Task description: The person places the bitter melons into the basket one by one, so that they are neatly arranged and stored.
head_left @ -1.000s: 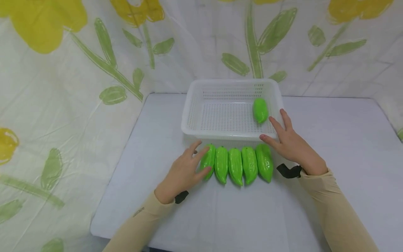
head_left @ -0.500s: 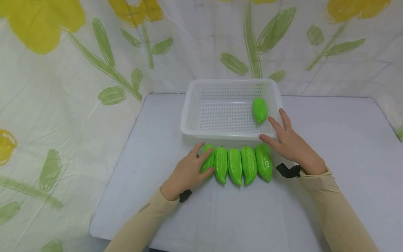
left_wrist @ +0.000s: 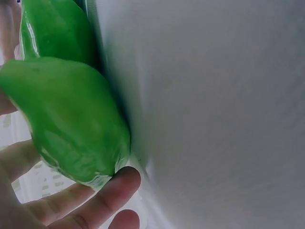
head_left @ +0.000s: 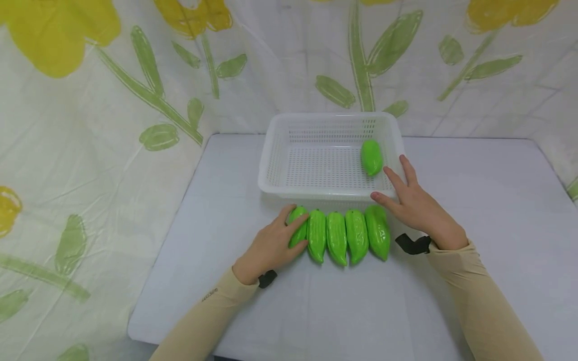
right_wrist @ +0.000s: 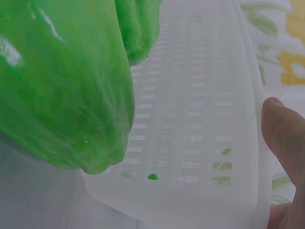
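Several glossy green peppers lie side by side in a row on the table. My left hand (head_left: pixel 273 243) is at the leftmost green pepper (head_left: pixel 298 225), its fingers curled over the far end and the thumb on the near right side. In the left wrist view, fingertips touch the end of that pepper (left_wrist: pixel 71 119). Behind the row stands a white plastic basket (head_left: pixel 316 192) with one green pepper (head_left: pixel 372 157) inside, at its right end. My right hand (head_left: pixel 413 208) rests at the basket's front right corner, fingers spread. In the right wrist view, a finger touches the basket rim (right_wrist: pixel 257 143).
The table (head_left: pixel 352 311) is covered in pale cloth. A white curtain (head_left: pixel 289 60) printed with yellow flowers hangs behind it and along the left. Black straps (head_left: pixel 413 244) sit at both wrists, below beige sleeves (head_left: pixel 474 296).
My left hand has moved right and slightly forward onto the leftmost pepper, and its fingers have closed around it. The right hand, the basket and the other peppers stay put.
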`<state>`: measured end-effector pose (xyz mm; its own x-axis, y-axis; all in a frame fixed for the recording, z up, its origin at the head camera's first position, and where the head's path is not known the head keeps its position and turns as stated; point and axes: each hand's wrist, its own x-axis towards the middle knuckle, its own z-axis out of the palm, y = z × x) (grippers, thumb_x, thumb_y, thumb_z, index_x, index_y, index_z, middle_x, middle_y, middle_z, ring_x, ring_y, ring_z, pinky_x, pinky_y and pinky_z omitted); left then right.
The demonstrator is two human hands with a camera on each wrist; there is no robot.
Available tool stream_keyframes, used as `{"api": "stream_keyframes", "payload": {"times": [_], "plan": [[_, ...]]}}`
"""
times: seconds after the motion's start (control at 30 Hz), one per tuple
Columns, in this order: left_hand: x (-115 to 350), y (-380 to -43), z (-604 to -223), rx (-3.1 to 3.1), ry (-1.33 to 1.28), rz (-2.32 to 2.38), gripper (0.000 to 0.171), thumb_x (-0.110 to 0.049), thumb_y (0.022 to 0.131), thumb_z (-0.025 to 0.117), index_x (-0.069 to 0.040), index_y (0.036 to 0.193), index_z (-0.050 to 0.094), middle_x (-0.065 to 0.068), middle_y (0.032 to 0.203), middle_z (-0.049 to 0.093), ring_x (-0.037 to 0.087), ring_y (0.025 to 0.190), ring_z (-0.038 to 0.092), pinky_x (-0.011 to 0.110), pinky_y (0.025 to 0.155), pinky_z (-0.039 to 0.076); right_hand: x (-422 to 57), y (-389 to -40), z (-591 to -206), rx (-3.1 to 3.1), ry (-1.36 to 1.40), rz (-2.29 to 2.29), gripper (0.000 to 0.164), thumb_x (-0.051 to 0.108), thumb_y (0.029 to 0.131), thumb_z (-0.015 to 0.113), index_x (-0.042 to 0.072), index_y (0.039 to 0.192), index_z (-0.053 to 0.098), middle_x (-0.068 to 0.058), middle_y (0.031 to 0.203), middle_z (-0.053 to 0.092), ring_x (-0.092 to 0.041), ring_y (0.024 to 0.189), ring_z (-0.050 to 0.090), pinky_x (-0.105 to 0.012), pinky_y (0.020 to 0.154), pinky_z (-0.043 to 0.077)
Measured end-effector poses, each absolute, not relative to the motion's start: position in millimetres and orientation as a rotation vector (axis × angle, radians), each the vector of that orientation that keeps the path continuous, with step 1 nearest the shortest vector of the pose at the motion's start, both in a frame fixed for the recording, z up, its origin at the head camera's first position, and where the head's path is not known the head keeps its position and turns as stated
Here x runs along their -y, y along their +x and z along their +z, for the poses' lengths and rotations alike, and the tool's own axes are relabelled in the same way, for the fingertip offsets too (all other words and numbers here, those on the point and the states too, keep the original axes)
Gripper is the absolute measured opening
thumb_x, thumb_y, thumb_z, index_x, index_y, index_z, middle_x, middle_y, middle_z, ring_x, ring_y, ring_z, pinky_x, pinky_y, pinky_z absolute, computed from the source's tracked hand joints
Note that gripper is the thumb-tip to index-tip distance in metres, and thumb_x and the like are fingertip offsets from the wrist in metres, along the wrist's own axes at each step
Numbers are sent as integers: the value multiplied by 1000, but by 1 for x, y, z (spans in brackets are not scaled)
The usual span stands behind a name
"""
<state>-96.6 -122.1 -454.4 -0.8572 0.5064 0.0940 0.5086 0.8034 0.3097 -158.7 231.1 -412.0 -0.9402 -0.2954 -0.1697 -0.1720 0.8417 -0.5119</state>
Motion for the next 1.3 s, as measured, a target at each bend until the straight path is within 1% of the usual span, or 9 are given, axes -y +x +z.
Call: {"api": "stream_keyframes", "payload": {"times": [0.07, 0.13, 0.27, 0.37, 0.47, 0.67, 1.0, 1.13, 1.3], "plan": [[122, -97, -455, 2981, -840, -518, 63, -38, 99, 70, -15, 154, 51, 21, 157, 40, 29, 101, 70, 36, 64, 59, -231, -159, -411, -2776, -358, -737, 92, 62, 105, 46, 7, 168, 8, -13, 170, -31, -63, 136, 43, -74, 100, 45], [122, -96, -454, 2985, -841, -535, 62, -36, 99, 70, -14, 154, 52, 21, 157, 40, 31, 107, 69, 38, 67, 60, -231, -159, -411, -2776, -359, -734, 92, 62, 105, 45, 7, 168, 8, -13, 170, -31, -63, 136, 44, -73, 100, 46], [121, -96, -453, 3001, -840, -570, 62, -33, 99, 71, -12, 154, 51, 22, 159, 38, 34, 124, 63, 42, 78, 62, -231, -159, -411, -2777, -359, -736, 92, 63, 105, 45, 7, 168, 9, -13, 170, -31, -63, 135, 45, -73, 100, 46], [121, -96, -453, 3019, -830, -590, 62, -33, 99, 70, -12, 154, 51, 21, 160, 37, 35, 131, 59, 44, 83, 62, -231, -159, -412, -2778, -363, -741, 92, 62, 105, 46, 7, 168, 9, -13, 170, -30, -63, 135, 45, -73, 101, 45], [121, -96, -453, 3028, -828, -605, 62, -33, 99, 70, -12, 155, 50, 21, 160, 36, 35, 132, 58, 44, 87, 61, -231, -159, -411, -2780, -368, -744, 92, 62, 105, 46, 7, 168, 9, -13, 170, -30, -63, 135, 45, -74, 102, 44], [121, -97, -454, 3007, -851, -644, 62, -30, 99, 70, -8, 154, 50, 24, 160, 35, 37, 135, 56, 46, 107, 53, -231, -159, -411, -2781, -368, -746, 92, 62, 105, 47, 7, 168, 9, -13, 170, -30, -63, 136, 44, -74, 103, 43], [123, -97, -453, 3012, -821, -653, 62, -29, 99, 70, -8, 154, 49, 22, 161, 33, 34, 136, 55, 44, 111, 50, -231, -159, -411, -2774, -370, -747, 92, 62, 105, 47, 6, 168, 10, -13, 170, -31, -63, 137, 42, -75, 103, 43], [125, -95, -448, 3001, -808, -658, 63, -29, 99, 70, -10, 155, 49, 22, 162, 33, 35, 137, 55, 45, 112, 50, -231, -159, -412, -2772, -368, -743, 92, 62, 105, 46, 7, 168, 9, -13, 170, -31, -63, 136, 43, -75, 103, 43], [125, -92, -441, 2951, -823, -661, 62, -27, 98, 71, -9, 153, 50, 24, 160, 35, 37, 134, 57, 46, 110, 51, -231, -159, -412, -2772, -369, -737, 92, 62, 105, 46, 7, 168, 9, -14, 170, -31, -63, 136, 43, -75, 103, 43]]}}
